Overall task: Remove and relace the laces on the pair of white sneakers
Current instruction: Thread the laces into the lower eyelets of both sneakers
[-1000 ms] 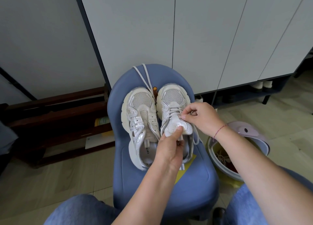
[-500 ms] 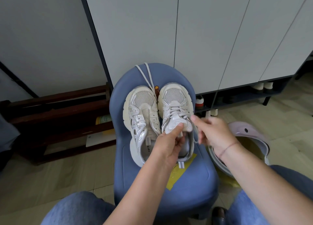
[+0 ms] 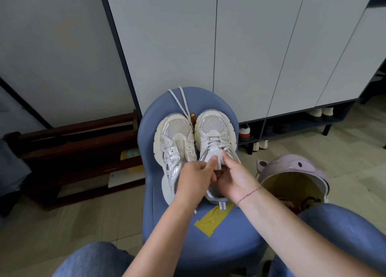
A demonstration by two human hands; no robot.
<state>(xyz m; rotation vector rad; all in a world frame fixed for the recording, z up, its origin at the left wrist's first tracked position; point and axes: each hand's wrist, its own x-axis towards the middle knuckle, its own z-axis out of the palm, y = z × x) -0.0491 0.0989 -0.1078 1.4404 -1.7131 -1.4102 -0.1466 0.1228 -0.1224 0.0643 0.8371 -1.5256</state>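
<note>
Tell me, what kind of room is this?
Probably a home entryway: a tall white shoe cabinet with shoes on its bottom shelf, and a low blue stool holding white sneakers.

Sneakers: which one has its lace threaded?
The right-side sneaker, gripped by the left hand and right hand: lace crisscrosses its tongue. The left-side sneaker has bare eyelets; a loose lace trails past its toe.

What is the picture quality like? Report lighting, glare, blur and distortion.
Head view: soft daylight, no hard shadows; the wide-angle lens splays the edges of the white cabinet doors; mild glints on the unlaced white-and-silver mesh sneaker and the yellow tape patch on the blue padded chair; the laced white mesh sneaker, the left hand pinching its tongue and the right hand look sharp, without motion blur.
</note>
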